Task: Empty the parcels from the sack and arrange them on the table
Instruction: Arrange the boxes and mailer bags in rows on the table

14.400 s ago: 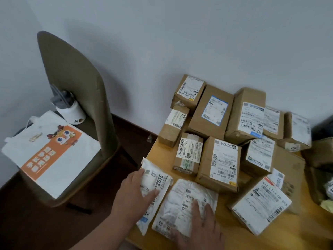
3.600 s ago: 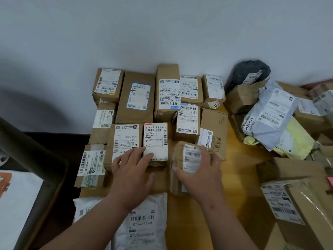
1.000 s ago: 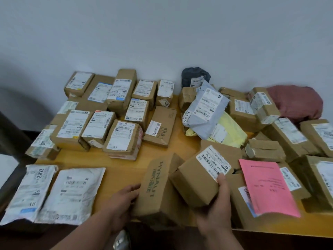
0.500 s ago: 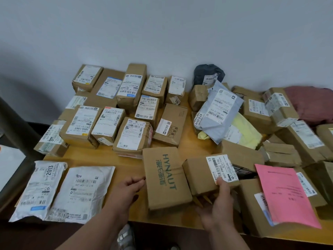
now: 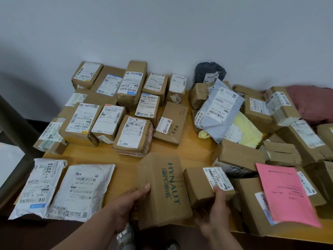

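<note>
A: What are the hands doing?

B: The left hand (image 5: pixel 129 201) grips the left edge of the HYNAUT box (image 5: pixel 163 190), thumb on top and fingers out of sight under it. The right hand (image 5: pixel 214 213) holds the near end of the small labelled box (image 5: pixel 203 186), thumb up against its label.

A: Why hold them that way?

B: My guess is that both are being squared side by side at the near edge of the surface (image 5: pixel 126 159), starting a front row. The two boxes touch along their long sides, and a grip on the outer edges lets them be pressed together.

A: How do the parcels look?

B: Mostly brown taped cartons with white barcode labels. The HYNAUT box is plain kraft with green lettering, its near end over the surface's edge. Behind it, the sorted cartons (image 5: pixel 111 109) sit in tight rows, labels up. Two white mailers (image 5: pixel 59 188) lie flat to the left. On the right a loose heap waits: a grey mailer (image 5: pixel 219 109), a yellow bag (image 5: pixel 246 130) and a pink sheet (image 5: pixel 284 193) over cartons.

A: And the sack?

B: Not identifiable here.
</note>
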Action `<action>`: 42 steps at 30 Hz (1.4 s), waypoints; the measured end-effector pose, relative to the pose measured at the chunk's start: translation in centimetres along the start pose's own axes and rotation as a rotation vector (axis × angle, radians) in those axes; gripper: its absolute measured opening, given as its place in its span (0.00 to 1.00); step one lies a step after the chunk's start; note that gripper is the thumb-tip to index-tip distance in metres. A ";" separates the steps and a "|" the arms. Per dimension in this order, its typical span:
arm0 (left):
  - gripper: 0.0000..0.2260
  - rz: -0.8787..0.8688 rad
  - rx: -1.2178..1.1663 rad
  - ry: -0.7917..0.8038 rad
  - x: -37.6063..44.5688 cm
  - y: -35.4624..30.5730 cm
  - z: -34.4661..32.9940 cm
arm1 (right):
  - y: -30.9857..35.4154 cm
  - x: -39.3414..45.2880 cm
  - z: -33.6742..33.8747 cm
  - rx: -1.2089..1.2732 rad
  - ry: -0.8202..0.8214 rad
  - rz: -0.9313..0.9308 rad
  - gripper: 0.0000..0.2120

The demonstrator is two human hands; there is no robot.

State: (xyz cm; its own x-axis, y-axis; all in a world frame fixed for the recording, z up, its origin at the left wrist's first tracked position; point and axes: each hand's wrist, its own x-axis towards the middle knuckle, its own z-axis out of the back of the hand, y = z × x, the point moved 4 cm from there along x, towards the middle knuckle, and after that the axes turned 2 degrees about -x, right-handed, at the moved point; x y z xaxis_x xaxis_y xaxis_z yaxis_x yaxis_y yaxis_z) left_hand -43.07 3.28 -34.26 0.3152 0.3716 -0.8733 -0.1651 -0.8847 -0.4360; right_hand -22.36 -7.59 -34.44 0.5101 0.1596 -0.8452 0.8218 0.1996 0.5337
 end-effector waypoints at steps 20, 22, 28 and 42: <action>0.28 -0.290 0.257 -0.136 -1.7 -2.6 -0.3 | 1.1 -2.0 -1.2 -0.859 0.031 0.523 0.49; 0.45 -0.214 0.255 -0.101 -1.8 -2.8 -0.3 | 0.9 -2.0 -1.3 -0.893 0.077 0.532 0.47; 0.46 -0.487 0.610 -0.424 -2.9 -5.1 0.6 | 0.4 -3.4 -2.3 -1.030 0.038 0.568 0.49; 0.47 -0.586 1.361 -0.562 -3.2 -1.9 0.0 | -1.5 -4.5 -4.5 -1.353 0.349 0.640 0.50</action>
State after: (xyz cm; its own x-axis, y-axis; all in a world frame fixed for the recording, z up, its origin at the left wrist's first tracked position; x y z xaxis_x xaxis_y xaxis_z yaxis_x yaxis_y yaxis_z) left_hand -43.74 3.80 -30.66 0.3130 0.8821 -0.3520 -0.9262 0.2014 -0.3188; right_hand -27.01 -4.23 -31.33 0.4348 0.7316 -0.5252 -0.4428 0.6814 0.5827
